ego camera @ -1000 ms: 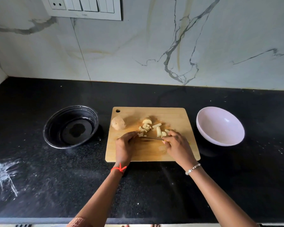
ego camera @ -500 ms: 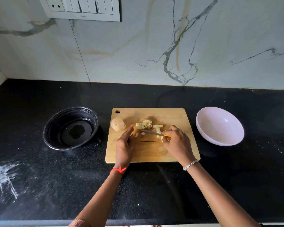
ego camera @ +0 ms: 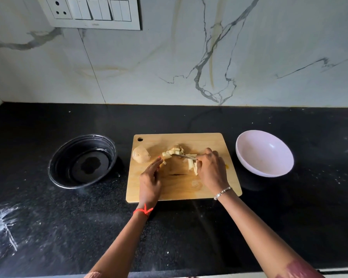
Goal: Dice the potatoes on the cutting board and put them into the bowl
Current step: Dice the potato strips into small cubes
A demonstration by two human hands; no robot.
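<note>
A wooden cutting board [ego camera: 209, 143] lies on the black counter. On its left part sits a potato half [ego camera: 141, 154] with its skin on. A heap of diced potato pieces [ego camera: 174, 151] lies at the board's middle, and a few potato sticks [ego camera: 191, 163] lie beside my right hand. My right hand [ego camera: 211, 169] grips a knife [ego camera: 184, 156] whose blade points left against the diced heap. My left hand [ego camera: 150, 177] rests on the board with straight fingers, their tips near the heap. A pale pink bowl [ego camera: 264, 153] with nothing in it stands right of the board.
A black round bowl [ego camera: 81, 160] holding a little water stands left of the board. White powder smears [ego camera: 2, 223] mark the counter's front left. A marble wall with a switch panel [ego camera: 92, 12] rises behind the counter.
The knife blade has swept the cut pieces away from me into a heap. My left hand has let go of the potato and opened, its fingers now straight beside the heap.
</note>
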